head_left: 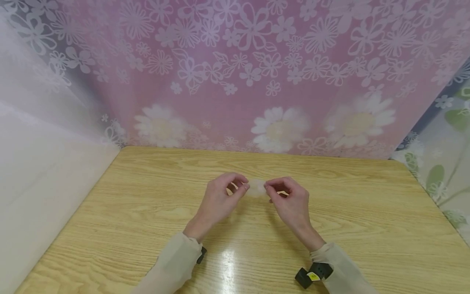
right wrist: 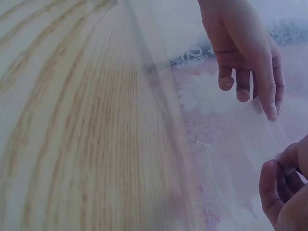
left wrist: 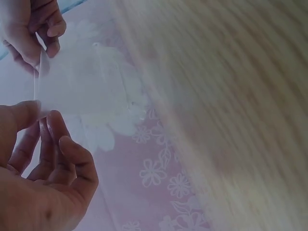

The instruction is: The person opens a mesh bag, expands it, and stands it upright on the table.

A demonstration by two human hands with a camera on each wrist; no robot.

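Observation:
A thin, see-through piece of plastic film (head_left: 256,187) stretches between both hands above the wooden table. My left hand (head_left: 221,198) pinches one end between thumb and fingertips, and my right hand (head_left: 291,202) pinches the opposite end. Seen from the left wrist, the film (left wrist: 82,86) hangs as a cloudy sheet from the two pinched corners; whether it is a bag or a single layer, I cannot tell. From the right wrist, the film (right wrist: 240,144) shows faint creases, with the left hand (right wrist: 245,53) above it and the right hand (right wrist: 288,197) at the lower right.
The wood-grain table (head_left: 110,228) spreads under both hands. A pink flowered curtain (head_left: 220,98) hangs along its far edge, with a pale curtain (head_left: 55,143) on the left and a leaf-patterned one (head_left: 437,175) on the right. Black wrist devices (head_left: 312,274) sit on both sleeves.

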